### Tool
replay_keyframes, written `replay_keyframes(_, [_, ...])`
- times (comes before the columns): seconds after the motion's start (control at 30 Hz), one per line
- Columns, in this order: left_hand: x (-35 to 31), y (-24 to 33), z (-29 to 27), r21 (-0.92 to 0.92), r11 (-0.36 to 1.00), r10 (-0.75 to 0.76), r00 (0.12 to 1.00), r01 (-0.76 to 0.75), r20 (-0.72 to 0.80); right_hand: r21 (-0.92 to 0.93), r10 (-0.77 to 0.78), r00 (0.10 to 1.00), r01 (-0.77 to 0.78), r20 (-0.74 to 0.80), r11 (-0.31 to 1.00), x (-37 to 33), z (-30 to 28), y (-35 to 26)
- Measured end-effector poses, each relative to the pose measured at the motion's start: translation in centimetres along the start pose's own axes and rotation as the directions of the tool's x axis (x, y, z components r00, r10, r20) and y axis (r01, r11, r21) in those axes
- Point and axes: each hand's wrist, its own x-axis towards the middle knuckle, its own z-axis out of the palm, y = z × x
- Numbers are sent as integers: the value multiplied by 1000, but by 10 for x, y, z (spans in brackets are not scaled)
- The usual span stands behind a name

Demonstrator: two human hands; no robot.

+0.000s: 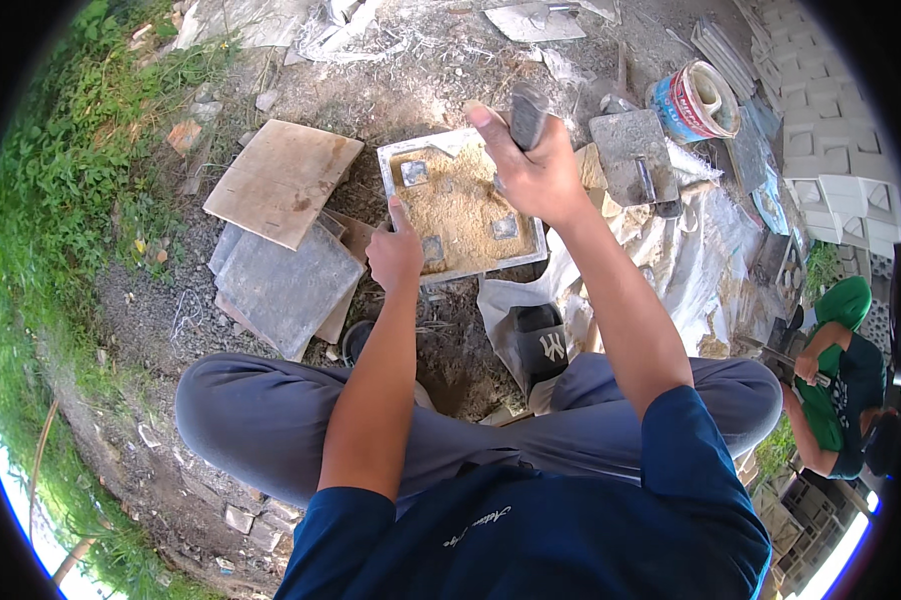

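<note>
Left hand [395, 255] pressed on near rim of square grey metal mould filled with sandy mix [461, 205], resting on dirt ground [441, 330]; right hand [536, 170] clamped around dark grey tool handle [527, 115] above mould. Beyond, flat steel trowel [633, 150], red-and-white bucket [696, 100].

The square mould [389, 160] has a pale grey rim and is filled with tan, sandy mix [461, 205] dotted by four small grey square studs. Left of the mould lies a light brown board [283, 180] over dull grey slabs [286, 285]. Right of it sits a dark grey metal float [631, 150], and beyond that a bucket [693, 100] banded red, white and blue. Further right, white patterned blocks [831, 170] are stacked. Below the mould, trousers [261, 420] are slate grey and the shirt [571, 530] navy blue.
</note>
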Motion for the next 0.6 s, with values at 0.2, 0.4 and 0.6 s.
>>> replay_keyframes(0.2, [-12,6,3,-7,1000,-5,999,5,39,50,-66,997,69,-50,996,-12,-4,14])
replay_keyframes(0.4, [-17,7,3,-8,1000,-1,1000,1,26,173,-159,979,179,-125,969,-19,-15,18])
replay_keyframes(0.6, [-10,9,0,13,998,-63,995,62,77,151,-191,981,186,20,971,6,-26,7])
